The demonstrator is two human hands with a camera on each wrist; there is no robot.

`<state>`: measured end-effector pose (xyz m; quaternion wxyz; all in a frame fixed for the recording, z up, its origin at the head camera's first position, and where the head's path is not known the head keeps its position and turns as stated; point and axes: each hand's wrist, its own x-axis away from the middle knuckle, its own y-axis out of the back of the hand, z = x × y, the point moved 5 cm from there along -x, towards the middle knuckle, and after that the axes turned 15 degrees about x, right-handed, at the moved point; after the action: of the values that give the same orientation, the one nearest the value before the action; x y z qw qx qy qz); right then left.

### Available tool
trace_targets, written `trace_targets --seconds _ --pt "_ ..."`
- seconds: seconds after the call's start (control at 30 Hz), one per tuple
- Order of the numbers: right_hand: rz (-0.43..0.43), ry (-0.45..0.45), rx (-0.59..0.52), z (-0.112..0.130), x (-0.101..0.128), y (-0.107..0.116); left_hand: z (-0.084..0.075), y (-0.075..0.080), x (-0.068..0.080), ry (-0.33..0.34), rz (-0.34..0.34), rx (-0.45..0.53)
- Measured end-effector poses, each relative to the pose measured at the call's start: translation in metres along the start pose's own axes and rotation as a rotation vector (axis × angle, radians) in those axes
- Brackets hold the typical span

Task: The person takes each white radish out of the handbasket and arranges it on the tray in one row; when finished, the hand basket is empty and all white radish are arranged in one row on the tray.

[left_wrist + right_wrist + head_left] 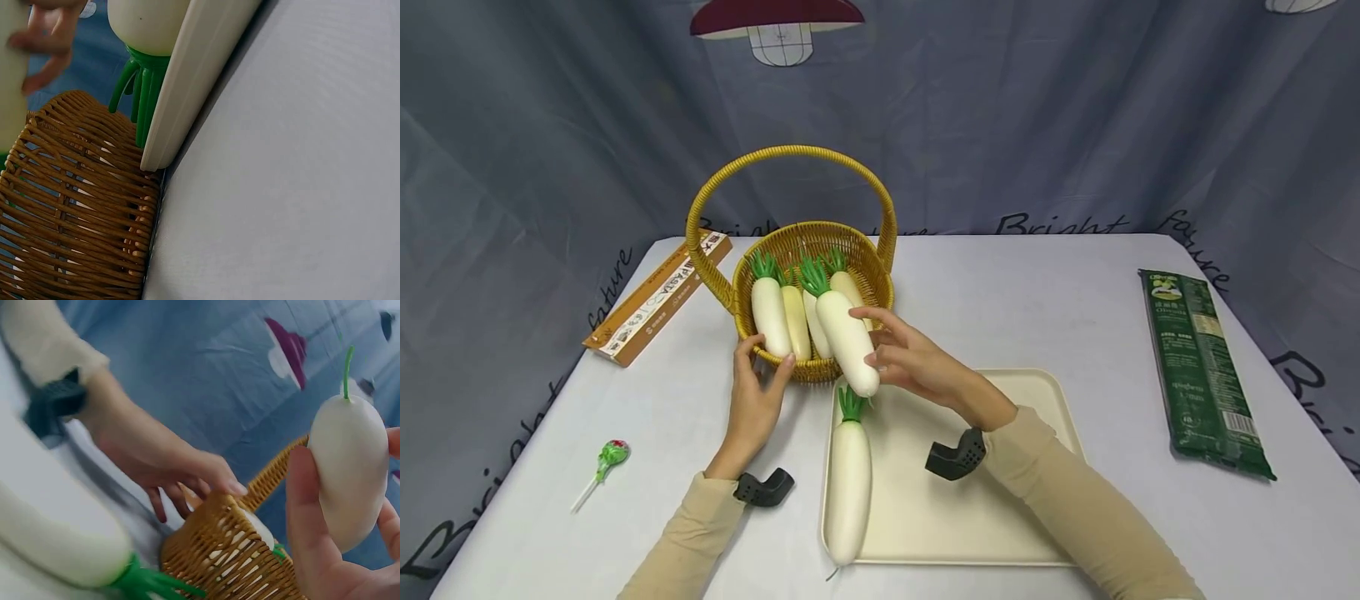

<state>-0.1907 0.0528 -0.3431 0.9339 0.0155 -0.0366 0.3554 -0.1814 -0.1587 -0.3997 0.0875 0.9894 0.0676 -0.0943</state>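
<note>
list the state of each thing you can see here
Basket: upright, handle raised
Basket radishes: inside, leaves toward far side
Held radish: tilted over basket's near rim
Right hand: gripping held radish
Left hand: touching basket's rim
Tray: flat
Tray radish: lying along tray's left side
Lollipop: lying down
Pasta box: lying flat
Green packet: lying flat
</note>
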Motion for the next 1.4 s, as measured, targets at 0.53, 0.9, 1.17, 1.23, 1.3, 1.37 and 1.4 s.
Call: trace_targets --seconds 0.53,0.9,1.17,1.23,1.3,1.37,1.4 --pt "0.063 0.281 0.097 -0.037 0.101 -0.040 0.001 -0.001 0.000 0.015 0.012 -0.006" --pt "-0.023 0.105 0.131 -0.064 0.123 -0.050 0.000 -0.001 0.000 0.013 0.016 -0.006" --pt "-0.076 0.045 0.254 -0.069 0.124 -0.060 -0.006 -0.002 0.000 0.052 0.026 -0.007" --pt "-0.102 0.034 0.309 -0.068 0.124 -0.062 -0.010 -0.002 0.001 0.053 0.025 -0.008" --pt "-0.119 0.009 0.357 -0.067 0.124 -0.062 -0.009 -0.002 0.001 0.050 0.021 -0.008" --pt "-0.131 -0.008 0.393 -0.067 0.124 -0.062 -0.006 -0.001 0.001 0.039 0.021 -0.010" --pt "-0.133 -0.013 0.408 -0.067 0.124 -0.062 -0.003 -0.001 0.000 0.029 0.022 -0.010"
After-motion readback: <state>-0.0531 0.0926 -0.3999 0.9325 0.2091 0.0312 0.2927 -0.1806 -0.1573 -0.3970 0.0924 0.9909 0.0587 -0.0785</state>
